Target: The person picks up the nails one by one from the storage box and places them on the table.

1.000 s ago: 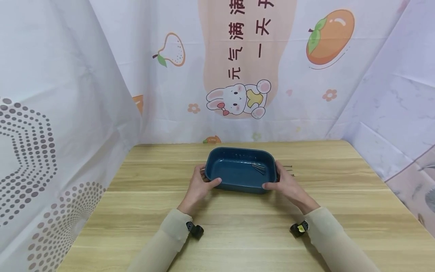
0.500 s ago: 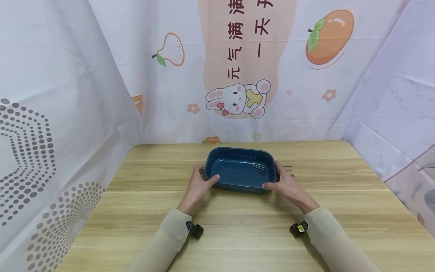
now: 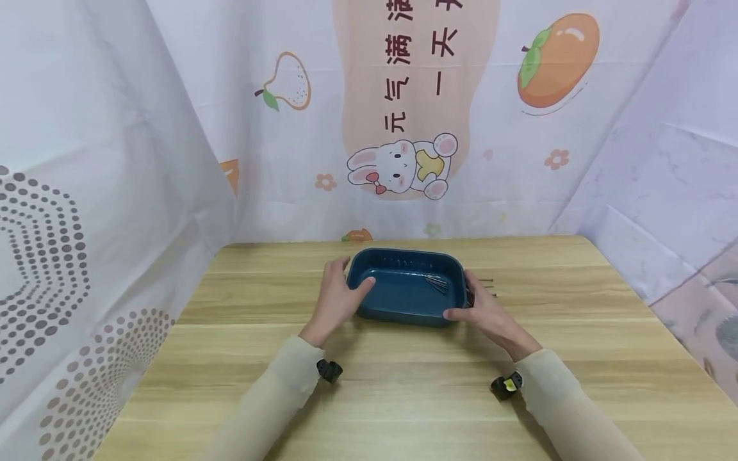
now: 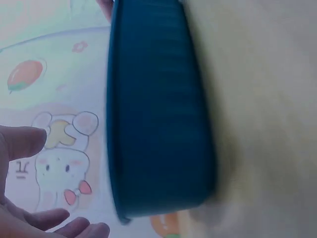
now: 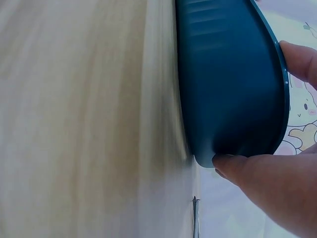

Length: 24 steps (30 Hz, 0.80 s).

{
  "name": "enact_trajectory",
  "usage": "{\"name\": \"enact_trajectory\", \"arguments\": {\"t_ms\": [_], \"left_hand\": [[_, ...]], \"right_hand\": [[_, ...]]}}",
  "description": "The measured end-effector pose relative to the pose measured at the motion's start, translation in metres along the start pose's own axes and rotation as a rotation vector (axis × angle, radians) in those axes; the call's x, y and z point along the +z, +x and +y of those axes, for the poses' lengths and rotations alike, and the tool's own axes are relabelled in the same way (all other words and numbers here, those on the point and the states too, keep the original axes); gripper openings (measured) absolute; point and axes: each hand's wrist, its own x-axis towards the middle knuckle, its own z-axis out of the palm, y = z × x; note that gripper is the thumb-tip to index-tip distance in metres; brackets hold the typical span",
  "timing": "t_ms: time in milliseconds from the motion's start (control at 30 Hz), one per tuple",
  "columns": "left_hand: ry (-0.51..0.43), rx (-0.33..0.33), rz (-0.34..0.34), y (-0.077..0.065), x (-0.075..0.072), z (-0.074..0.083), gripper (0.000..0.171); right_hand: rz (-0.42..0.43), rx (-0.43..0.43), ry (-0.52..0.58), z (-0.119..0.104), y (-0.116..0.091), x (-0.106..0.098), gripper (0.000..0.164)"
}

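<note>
A dark blue rectangular dish (image 3: 398, 298) sits on the wooden table, with several thin metal nails (image 3: 437, 283) lying inside toward its right end. My right hand (image 3: 487, 314) grips that end, thumb on the near rim; in the right wrist view its digits meet the dish wall (image 5: 228, 84). At the opposite end, my left hand (image 3: 337, 294) is spread, thumb overlapping the rim in the head view. The left wrist view shows a gap between its fingers (image 4: 47, 218) and the dish side (image 4: 158, 109).
More nails (image 3: 490, 287) lie on the table just beyond my right hand; one nail (image 5: 196, 218) shows beneath the hand in the right wrist view. The wooden table (image 3: 392, 390) ends at a printed cloth backdrop (image 3: 277, 192), and more cloth hangs at both sides.
My left hand has let go of the dish's left end, its fingers rising and spreading. The right hand keeps its grip, and the dish and nails stay nearly in place.
</note>
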Motion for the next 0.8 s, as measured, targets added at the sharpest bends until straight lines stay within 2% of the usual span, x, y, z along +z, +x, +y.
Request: {"name": "enact_trajectory", "arguments": {"t_ms": [200, 367, 533, 633, 800], "left_hand": [[0.086, 0.025, -0.119, 0.015, 0.002, 0.021, 0.066], [0.233, 0.115, -0.199, 0.028, 0.005, 0.034, 0.061], [0.413, 0.254, -0.327, 0.043, 0.012, 0.044, 0.056], [0.5, 0.377, -0.411, 0.053, 0.019, 0.049, 0.047], [0.591, 0.563, -0.466, 0.07, 0.032, 0.057, 0.031]], "right_hand": [[-0.008, 0.0, 0.017, 0.003, 0.001, -0.002, 0.108], [-0.014, -0.003, 0.034, 0.003, 0.002, -0.001, 0.109], [-0.017, 0.015, 0.042, 0.002, 0.001, -0.001, 0.112], [-0.027, 0.012, 0.054, 0.002, 0.002, -0.001, 0.109], [-0.04, -0.001, 0.06, 0.002, 0.003, -0.001, 0.104]]}}
